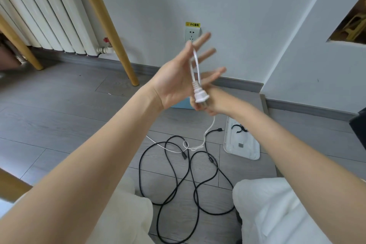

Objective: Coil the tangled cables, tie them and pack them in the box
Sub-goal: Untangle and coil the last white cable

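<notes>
My left hand [178, 77] is raised with the palm up and the fingers spread; a white cable [195, 65] loops over its thumb and its white plug [201, 96] hangs in front of the palm. My right hand [208, 103] sits just below, mostly hidden behind the plug, and grips the white cable there. From it the cable runs down to the floor and knots into a long black cable [178, 176] lying in loose loops between my knees. A blue box [181, 105] shows partly behind my left wrist.
A white lid or tray [247, 148] holding black ties [239, 128] lies on the floor at right. Wooden table legs [111, 25] and a radiator stand at the left, and a wall socket [191, 34] is behind my hands. The floor is grey planks.
</notes>
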